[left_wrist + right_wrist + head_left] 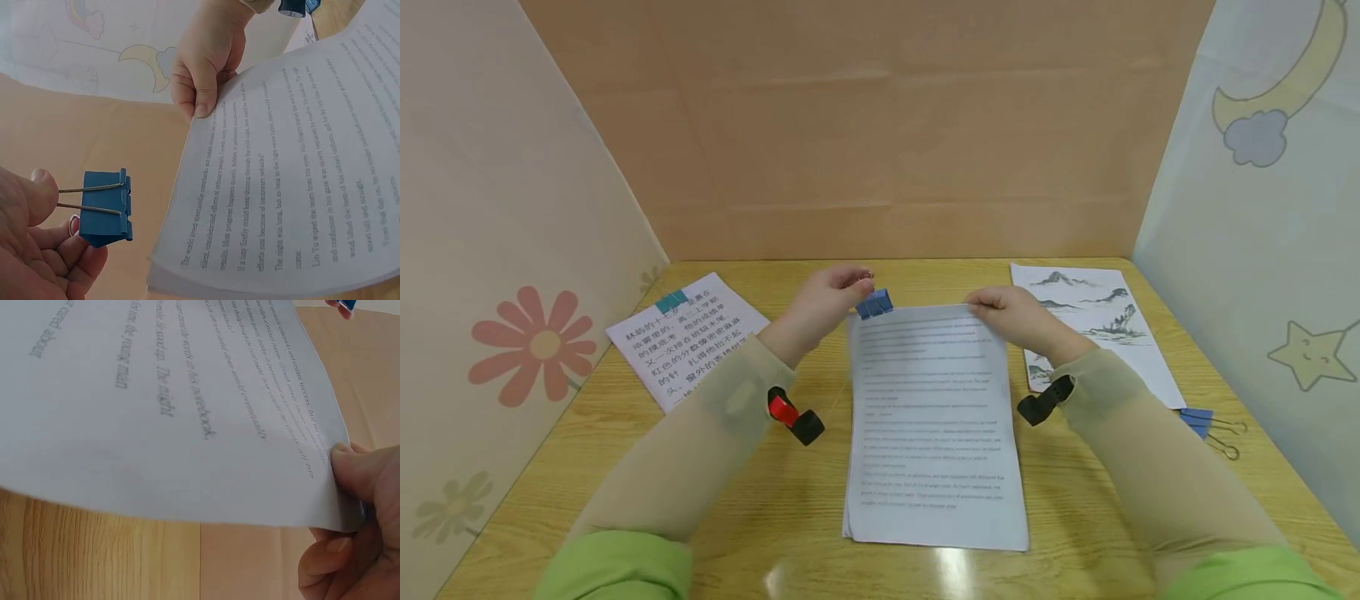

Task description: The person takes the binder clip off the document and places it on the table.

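My left hand pinches a blue binder clip by its wire handles, thumb on one side and fingers on the other. In the left wrist view the clip hangs apart from the paper, beside its top edge. A stack of printed sheets stands in the middle, its text facing me. My right hand grips the top right corner of that stack, thumb on the front. The right wrist view shows the sheets bending away from the thumb; whether the lower edge touches the table cannot be told.
On the left lies a large-print sheet with a teal binder clip on its top edge. Landscape-drawing paper lies at the right, and another blue binder clip sits at its lower corner. Walls enclose the wooden table.
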`<action>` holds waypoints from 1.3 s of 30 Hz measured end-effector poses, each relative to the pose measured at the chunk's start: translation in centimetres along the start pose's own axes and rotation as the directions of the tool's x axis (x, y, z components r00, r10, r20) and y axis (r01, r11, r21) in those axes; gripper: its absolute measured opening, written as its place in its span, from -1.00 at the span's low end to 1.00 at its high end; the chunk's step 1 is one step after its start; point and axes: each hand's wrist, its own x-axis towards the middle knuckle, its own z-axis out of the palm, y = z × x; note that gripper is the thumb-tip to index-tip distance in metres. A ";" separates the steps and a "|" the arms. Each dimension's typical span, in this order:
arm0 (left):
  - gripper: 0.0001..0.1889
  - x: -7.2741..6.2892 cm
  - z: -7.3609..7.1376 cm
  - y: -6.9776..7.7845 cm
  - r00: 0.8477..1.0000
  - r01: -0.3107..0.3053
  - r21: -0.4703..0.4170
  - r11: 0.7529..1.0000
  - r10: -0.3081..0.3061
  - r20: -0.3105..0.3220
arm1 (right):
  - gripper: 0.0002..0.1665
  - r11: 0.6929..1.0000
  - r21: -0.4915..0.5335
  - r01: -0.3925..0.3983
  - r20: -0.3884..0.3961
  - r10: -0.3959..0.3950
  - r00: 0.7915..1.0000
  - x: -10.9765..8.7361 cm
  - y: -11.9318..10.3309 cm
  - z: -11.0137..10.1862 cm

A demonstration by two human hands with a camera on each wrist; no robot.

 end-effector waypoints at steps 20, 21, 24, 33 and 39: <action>-0.53 -0.3 0.8 -8.0 0.982 0.163 0.217 0.963 -0.179 0.059 | -0.64 0.999 -0.039 -0.012 -0.003 0.012 1.000 2.2 3.4 -0.8; -0.53 -0.2 0.9 -8.3 0.980 0.168 0.228 0.959 -0.187 0.064 | -0.65 0.999 -0.050 -0.007 -0.003 0.007 1.000 2.4 3.4 -0.8; -0.53 -0.1 1.1 -9.1 0.974 0.182 0.271 0.945 -0.211 0.080 | -0.66 0.997 -0.072 -0.010 -0.002 0.009 1.000 2.9 3.4 -0.9; -0.52 0.3 1.6 -10.3 0.962 0.211 0.330 0.920 -0.255 0.099 | -0.63 0.995 -0.091 -0.044 0.014 0.046 0.999 4.2 3.7 -1.0; -0.47 0.6 1.9 -10.7 0.953 0.212 0.360 0.909 -0.274 0.129 | -0.63 0.993 -0.105 -0.055 0.002 0.055 0.998 5.0 4.0 -0.8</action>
